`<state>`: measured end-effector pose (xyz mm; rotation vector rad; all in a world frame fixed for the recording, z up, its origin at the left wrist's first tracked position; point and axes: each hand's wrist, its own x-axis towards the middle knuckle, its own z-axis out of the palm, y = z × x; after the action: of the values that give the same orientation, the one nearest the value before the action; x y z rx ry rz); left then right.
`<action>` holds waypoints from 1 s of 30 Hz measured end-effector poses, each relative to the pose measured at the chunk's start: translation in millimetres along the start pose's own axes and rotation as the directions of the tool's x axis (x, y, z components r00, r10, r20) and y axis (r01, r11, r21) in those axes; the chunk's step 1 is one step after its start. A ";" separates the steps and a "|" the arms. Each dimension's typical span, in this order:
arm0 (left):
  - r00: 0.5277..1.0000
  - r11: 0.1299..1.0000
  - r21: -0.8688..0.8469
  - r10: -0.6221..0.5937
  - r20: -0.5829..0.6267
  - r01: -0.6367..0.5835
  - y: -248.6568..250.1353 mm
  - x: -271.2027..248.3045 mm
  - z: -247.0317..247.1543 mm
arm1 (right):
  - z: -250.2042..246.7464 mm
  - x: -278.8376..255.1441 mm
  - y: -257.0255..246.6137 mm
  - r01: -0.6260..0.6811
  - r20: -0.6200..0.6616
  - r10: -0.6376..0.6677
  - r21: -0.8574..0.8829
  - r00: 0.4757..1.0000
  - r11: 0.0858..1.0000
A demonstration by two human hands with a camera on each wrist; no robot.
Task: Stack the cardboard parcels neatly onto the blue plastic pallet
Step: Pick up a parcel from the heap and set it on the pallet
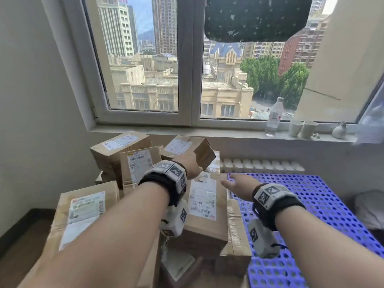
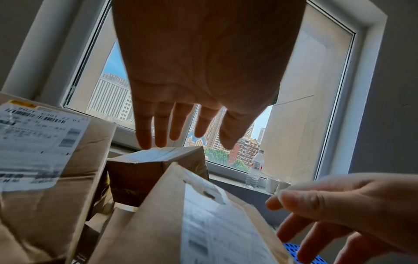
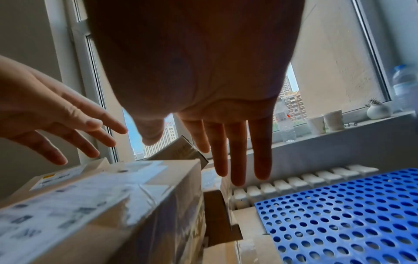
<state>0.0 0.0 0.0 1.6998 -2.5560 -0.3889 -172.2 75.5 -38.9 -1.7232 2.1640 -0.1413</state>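
Below the window [image 1: 187,59], from the head view, a heap of cardboard parcels [image 1: 207,206] sits left of the blue plastic pallet [image 1: 324,196], which lies flat and bare beside a white radiator [image 1: 261,165]. Both hands reach forward over the heap: the left hand [image 1: 190,166] is over a tilted small parcel [image 1: 187,147] at the back, and the right hand [image 1: 236,187] is above the near edge of the pallet, fingers extended, holding nothing. A water bottle [image 1: 274,115] and two paper cups [image 1: 302,128] stand on the sill. From the left wrist view, the left hand [image 2: 203,80] is spread wide, its fingertips [image 2: 144,141] just above the small parcel [image 2: 158,169]; contact cannot be determined. The right hand [image 2: 343,210] appears at lower right, fingers loosely apart. From the right wrist view, the right hand [image 3: 203,89] is open with straight fingers [image 3: 237,157] above the gap between a labelled parcel [image 3: 108,205] and the pallet [image 3: 350,218], gripping nothing; the left hand [image 3: 49,114] hovers open at left.
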 end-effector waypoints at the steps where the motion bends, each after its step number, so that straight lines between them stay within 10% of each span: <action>1: 1.000 1.000 0.002 -0.012 0.026 0.012 -1.4 -0.5 0.8 | 4.0 3.6 1.4 -0.022 0.028 0.022 -0.001 0.999 1.000; 9: 0.990 0.985 -0.129 -0.102 0.100 0.115 -13.1 3.6 10.1 | 25.2 15.8 -0.2 -0.099 0.189 0.058 0.217 0.980 0.971; 19: 0.964 0.973 -0.170 -0.111 0.243 0.155 -10.8 6.1 12.8 | 37.3 22.2 -1.9 -0.368 0.421 0.120 0.579 0.899 0.728; 30: 0.975 0.887 -0.444 -0.029 0.222 0.127 7.7 -3.6 -33.5 | -9.8 11.0 15.9 -0.252 0.294 0.038 0.738 0.955 0.627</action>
<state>0.5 0.0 34.6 1.6501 -2.2658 -1.1306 -192.2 67.4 -37.1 -0.9844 1.6524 -0.6665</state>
